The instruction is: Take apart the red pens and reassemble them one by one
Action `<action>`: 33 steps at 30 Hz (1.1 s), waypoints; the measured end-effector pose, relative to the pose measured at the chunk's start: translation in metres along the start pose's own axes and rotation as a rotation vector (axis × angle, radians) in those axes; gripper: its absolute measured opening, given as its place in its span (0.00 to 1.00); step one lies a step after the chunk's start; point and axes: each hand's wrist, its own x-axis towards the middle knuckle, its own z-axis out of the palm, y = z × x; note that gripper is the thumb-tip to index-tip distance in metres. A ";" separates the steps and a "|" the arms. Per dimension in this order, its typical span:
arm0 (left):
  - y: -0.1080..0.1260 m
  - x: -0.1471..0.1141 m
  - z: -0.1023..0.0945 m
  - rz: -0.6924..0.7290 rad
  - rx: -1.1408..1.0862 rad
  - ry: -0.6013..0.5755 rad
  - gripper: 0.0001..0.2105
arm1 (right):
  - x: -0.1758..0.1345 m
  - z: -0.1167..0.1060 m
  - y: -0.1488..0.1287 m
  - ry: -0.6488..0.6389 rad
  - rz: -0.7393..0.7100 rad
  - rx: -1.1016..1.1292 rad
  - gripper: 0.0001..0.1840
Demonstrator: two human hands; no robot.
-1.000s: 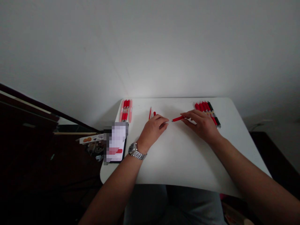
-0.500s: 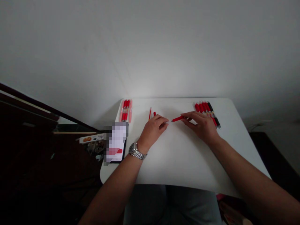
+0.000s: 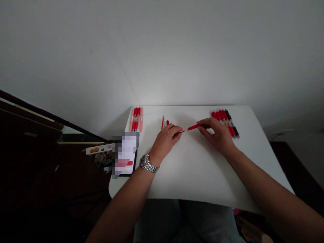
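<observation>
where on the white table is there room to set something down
Bare patches: the near middle of the white table, between the forearms, and the strip from the pen row to the right edge. Crowded: the left side, with phone and pink case, and the centre, where left hand and right hand hold red pieces.

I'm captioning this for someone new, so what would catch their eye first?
Probably the bright red pen part in the right hand, pointing toward a small red piece in the left hand, over the middle of the white table. Next, the row of red pens and one dark pen at the table's far right, and the partly blurred phone at its left edge.
</observation>
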 end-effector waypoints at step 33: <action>0.006 -0.003 -0.003 -0.054 0.177 0.100 0.06 | 0.006 -0.004 -0.003 0.105 0.014 -0.138 0.06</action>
